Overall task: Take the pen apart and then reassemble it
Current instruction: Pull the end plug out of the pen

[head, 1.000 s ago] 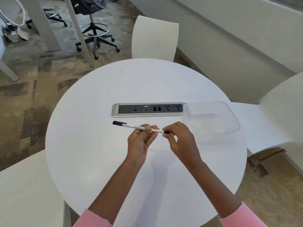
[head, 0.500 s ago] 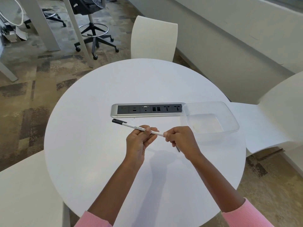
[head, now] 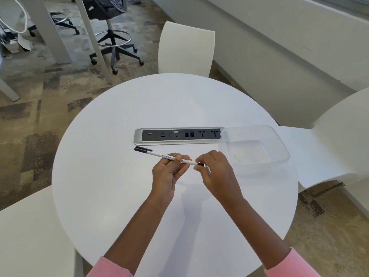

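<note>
In the head view, the person holds a white pen point(head: 169, 156) in the air above a round white table point(head: 119, 196), just nearer than the silver power strip point(head: 177, 136) set into the tabletop. The pen lies almost level, tilted slightly down to the right, with its black cap point(head: 142, 149) at the far left end and printed lettering on the barrel.

The left hand point(head: 167, 172) is closed around the middle of the barrel, fingers curled over it and thumb pressing from below. The right hand point(head: 215, 172) pinches the small black end piece point(head: 200, 164) at the pen's right end between thumb and forefinger. That piece looks close against the barrel; whether it is already loosened cannot be told. A thin pale sliver shows just below the right fingers, too small to identify.

A clear plastic tub point(head: 279, 148) stands to the right, touching the end of the power strip, and appears empty.

Judging from the grip, the step in hand is working the end piece off. The risks lie in that piece's size: a sudden release could flick it from the fingertips onto the table, where it may roll off the edge to the carpet. Pulling hard with the barrel held mid-length could also bend the pen or send inner parts sliding out unguarded.
</note>
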Available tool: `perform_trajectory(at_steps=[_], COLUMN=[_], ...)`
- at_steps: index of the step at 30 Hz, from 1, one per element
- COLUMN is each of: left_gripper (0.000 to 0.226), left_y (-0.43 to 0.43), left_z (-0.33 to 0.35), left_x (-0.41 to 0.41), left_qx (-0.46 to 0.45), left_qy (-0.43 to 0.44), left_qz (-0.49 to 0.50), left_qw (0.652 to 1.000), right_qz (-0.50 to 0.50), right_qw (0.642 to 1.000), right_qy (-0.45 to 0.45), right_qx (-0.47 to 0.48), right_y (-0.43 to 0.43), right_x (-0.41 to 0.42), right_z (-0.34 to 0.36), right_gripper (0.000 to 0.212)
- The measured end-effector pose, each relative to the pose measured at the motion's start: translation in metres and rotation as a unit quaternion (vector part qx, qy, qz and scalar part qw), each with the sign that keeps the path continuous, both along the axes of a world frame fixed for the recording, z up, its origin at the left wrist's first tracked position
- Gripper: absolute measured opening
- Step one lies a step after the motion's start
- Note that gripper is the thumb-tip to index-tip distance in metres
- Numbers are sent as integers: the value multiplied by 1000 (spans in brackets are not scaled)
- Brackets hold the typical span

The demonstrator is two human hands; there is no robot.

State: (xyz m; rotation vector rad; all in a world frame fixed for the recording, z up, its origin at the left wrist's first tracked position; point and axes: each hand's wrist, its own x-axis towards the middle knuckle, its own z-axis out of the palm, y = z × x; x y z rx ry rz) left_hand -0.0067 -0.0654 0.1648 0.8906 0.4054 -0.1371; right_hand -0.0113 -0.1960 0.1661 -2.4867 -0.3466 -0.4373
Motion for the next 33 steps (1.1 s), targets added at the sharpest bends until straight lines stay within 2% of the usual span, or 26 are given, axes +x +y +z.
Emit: perform_trajectory(at_steps=[6,12,22,26,33], left_gripper=[11,11,13,13,15], left_y=[1,2,0,-1,-1], left_z=[0,1,-2,-3,-3], left_x=[0,1,0,-1,-1], left_qx=[2,6,13,18,38], left_qy=[-2,-10,2,1,0], left_qz=[-1,-3,-8,-15,-30], left_qw=[1000,1000,1000,1000,999], right_qz=[5,5,3,8,-14], right_qw=[998,999,998,989,938], right_qy=[-12,-14,61,148,325], right_qx=[-65,-51,-26,-21,120], right_y=[1,3,3,1,-3], right_x=[2,3,2,3,5], right_z=[-2,2,5,10,25], right_gripper=[16,2,13,18,22])
